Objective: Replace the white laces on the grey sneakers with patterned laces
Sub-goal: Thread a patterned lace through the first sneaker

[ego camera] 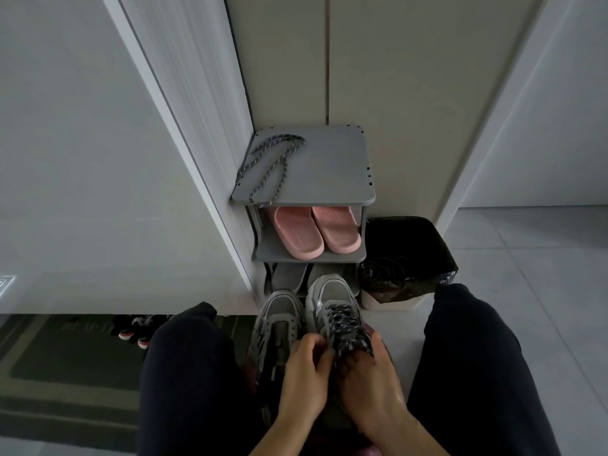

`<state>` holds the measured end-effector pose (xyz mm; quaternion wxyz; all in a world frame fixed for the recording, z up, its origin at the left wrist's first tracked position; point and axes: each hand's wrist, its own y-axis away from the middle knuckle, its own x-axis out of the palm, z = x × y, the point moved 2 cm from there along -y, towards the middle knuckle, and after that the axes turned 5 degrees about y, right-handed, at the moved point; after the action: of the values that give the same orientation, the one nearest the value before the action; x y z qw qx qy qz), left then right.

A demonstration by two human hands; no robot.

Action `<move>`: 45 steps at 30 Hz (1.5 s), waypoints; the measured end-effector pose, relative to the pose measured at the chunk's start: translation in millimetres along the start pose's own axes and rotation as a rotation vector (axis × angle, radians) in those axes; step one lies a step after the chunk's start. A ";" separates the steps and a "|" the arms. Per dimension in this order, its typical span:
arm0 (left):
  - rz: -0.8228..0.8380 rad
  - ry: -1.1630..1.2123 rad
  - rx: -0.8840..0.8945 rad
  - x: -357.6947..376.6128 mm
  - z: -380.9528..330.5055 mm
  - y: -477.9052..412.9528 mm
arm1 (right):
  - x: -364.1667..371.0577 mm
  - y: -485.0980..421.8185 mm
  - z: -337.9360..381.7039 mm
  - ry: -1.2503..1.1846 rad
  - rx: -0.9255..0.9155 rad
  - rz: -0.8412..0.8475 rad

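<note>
Beside the grey shoe rack (329,166), two grey sneakers (279,320) are showing silvery side panels; the one nearer the bin is wearing a dark lace (348,327) flecked with pale dashes. On the rack's top, a spare patterned lace (269,162) is showing the same dark-and-light speckle. Under it, on the middle shelf, pink ribbed slippers (316,230) are glowing softly. Right of the rack, a black bag is lining a pale bin (408,248).

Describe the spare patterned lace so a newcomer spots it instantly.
Find the grey shoe rack in the corner. On its top shelf's left side lies the loose patterned lace, one end dangling over the front edge. Unlike the lace in the right sneaker, it is unthreaded.
</note>
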<state>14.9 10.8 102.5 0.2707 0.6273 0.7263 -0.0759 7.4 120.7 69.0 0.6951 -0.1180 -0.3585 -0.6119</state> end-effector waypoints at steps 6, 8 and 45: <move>-0.062 -0.046 0.091 -7.0 -3.0 -13.1 | 6.2 16.0 58.5 0.497 0.234 -0.240; -0.049 -0.031 0.068 -5.3 -2.1 -18.1 | -4.8 7.2 75.7 0.791 0.079 -0.322; 0.110 0.184 -0.121 -6.5 -4.0 -20.4 | -23.1 -21.5 55.6 1.126 -0.060 -0.166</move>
<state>-5.2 2.9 104.4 0.2442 0.6531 0.7157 0.0409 -32.3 167.1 87.9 0.7250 0.2352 0.0767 -0.6427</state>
